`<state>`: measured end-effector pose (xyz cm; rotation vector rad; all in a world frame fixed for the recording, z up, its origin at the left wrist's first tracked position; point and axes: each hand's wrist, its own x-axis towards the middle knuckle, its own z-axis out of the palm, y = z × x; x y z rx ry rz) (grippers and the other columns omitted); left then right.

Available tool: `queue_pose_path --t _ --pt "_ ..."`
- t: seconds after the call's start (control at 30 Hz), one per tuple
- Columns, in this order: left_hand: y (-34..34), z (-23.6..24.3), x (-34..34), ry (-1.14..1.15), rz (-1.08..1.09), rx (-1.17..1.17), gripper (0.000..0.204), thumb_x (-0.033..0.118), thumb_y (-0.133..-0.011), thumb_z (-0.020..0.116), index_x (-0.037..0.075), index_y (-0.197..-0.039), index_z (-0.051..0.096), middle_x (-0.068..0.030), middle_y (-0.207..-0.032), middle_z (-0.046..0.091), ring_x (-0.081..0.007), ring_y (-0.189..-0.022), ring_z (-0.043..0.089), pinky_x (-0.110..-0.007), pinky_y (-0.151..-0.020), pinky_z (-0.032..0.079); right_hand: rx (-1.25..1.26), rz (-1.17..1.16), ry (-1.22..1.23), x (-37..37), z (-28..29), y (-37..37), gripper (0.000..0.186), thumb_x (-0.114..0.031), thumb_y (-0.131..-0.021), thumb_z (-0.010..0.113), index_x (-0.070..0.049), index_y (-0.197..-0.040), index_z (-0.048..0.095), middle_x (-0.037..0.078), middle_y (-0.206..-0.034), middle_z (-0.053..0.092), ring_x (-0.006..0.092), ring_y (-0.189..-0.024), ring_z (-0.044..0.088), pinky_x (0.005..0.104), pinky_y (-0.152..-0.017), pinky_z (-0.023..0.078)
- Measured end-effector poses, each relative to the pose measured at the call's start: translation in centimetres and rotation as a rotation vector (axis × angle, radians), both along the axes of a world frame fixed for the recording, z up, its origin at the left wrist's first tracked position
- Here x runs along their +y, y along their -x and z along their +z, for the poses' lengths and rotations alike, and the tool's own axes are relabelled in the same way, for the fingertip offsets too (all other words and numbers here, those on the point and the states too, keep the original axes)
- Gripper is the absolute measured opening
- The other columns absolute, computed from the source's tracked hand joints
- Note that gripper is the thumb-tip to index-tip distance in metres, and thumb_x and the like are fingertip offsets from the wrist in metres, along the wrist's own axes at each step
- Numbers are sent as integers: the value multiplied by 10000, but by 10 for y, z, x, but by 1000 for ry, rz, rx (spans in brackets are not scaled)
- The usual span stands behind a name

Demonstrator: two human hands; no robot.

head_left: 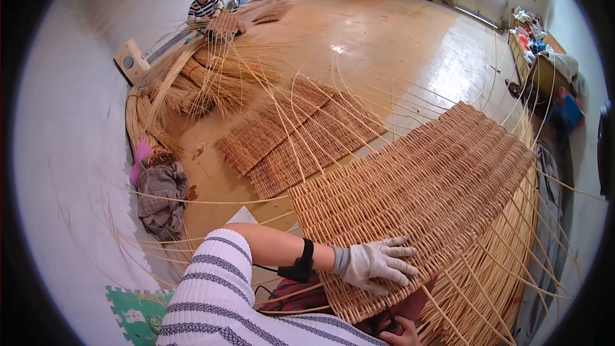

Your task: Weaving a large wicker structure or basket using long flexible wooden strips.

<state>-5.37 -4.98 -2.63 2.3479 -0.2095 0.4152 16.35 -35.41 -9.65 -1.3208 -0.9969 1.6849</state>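
A large woven wicker panel [410, 186] lies tilted across my lap, with long loose canes sticking out from its edges. My left hand [378, 266], in a pale work glove, rests flat on the panel's near left part, fingers spread. At the lower edge of the picture my bare right hand [403, 333] is closed around a dark tool with a thin shaft [390, 312], next to the panel's near edge. Part of that hand is cut off by the picture's edge, and the tool's exact kind cannot be made out.
Finished-looking wicker panels [301, 134] lie overlapping on the floor ahead. Bundles of canes [198, 83] lie at left, and more canes [474, 288] beside me at right. A person [204, 8] sits weaving at far left. A grey cloth bundle [161, 198] lies by the left wall.
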Motion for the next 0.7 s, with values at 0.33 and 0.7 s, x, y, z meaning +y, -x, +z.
queue_pose_path --t 0.33,0.7 --pt "1 0 3 -15 -10 -3 564 432 -1002 752 216 -1507 620 -41 -1691 472 -379 -1657 200 -665 -1330 90 -27 25 -30 13 18 5 377 -100 -891 867 23 -1201 690 63 -1054 738 147 -933 680 312 -811 550" --pt "-1 8 5 -8 -18 29 537 435 -1011 734 209 -1487 633 -65 -1666 499 -402 -1638 249 -670 -1326 93 55 -21 -29 12 21 10 389 -67 -886 866 25 -1218 685 79 -1087 736 165 -967 683 328 -859 557"
